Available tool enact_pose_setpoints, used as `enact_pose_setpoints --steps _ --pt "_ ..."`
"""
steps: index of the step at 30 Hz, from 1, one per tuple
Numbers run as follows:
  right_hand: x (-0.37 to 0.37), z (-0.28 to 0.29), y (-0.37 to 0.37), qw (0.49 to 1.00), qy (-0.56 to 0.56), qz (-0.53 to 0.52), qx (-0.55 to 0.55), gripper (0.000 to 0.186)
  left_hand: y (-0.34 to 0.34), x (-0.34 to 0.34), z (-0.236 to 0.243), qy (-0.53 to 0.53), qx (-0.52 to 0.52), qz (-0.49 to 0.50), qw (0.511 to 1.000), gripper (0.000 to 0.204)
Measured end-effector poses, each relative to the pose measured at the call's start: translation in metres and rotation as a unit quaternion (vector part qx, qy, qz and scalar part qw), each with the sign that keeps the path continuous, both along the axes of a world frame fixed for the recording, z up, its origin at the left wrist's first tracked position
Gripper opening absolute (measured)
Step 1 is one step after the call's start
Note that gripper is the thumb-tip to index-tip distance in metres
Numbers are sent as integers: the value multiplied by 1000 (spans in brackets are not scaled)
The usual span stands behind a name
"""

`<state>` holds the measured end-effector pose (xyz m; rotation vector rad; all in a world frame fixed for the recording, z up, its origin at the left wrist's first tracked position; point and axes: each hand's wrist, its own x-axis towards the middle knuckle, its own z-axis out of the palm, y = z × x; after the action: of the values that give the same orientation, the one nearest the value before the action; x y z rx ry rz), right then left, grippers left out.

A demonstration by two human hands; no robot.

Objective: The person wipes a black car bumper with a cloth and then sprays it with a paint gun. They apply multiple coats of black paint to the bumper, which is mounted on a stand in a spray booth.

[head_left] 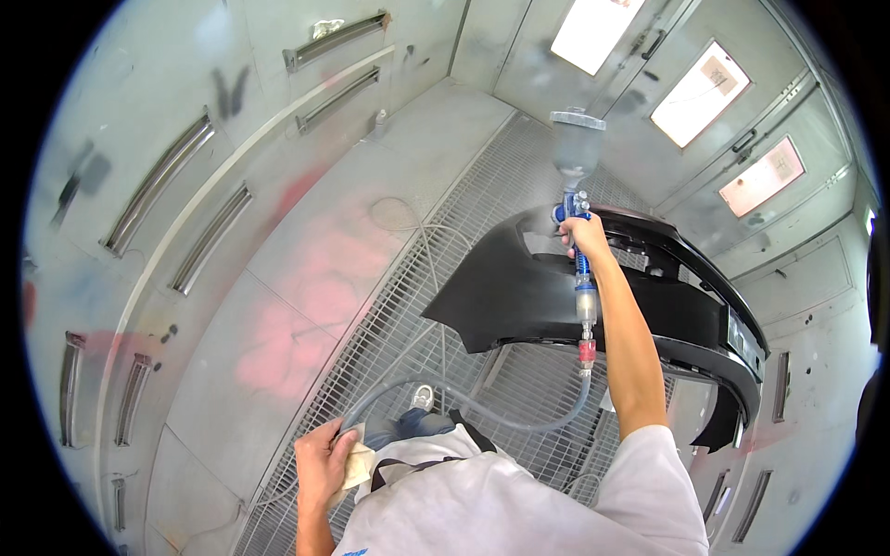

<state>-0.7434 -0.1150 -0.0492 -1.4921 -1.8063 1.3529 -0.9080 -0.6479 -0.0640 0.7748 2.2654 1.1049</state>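
Note:
My right hand (584, 236) is wrapped round the grip of a blue spray gun (573, 206), held out over a black car bumper (528, 301). A cloudy, lidded paint cup (578, 153) sits on top of the gun. Below the grip hang a clear filter bowl (586, 304) and a red coupling (587, 350), from which a grey air hose (501, 422) loops down and left. At the lower left my left hand (320, 459) is closed on the hose and a pale yellow cloth (357, 466).
Metal floor grating (371, 361) runs under the bumper, beside pink-stained floor panels (306, 315). A thin hose (431, 259) trails across the floor. Metal wall slats (162, 181) line the left; doors with bright windows (702, 93) stand beyond the bumper.

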Motion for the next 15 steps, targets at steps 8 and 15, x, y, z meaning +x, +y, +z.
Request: enact_pose_setpoints --steps 8,15 --pt "-26 17 1 997 -33 -46 -59 18 13 -86 -11 -39 9 6 999 17" --pt "-38 38 -104 988 -30 -146 27 53 50 -161 -30 -38 0 -250 968 21"
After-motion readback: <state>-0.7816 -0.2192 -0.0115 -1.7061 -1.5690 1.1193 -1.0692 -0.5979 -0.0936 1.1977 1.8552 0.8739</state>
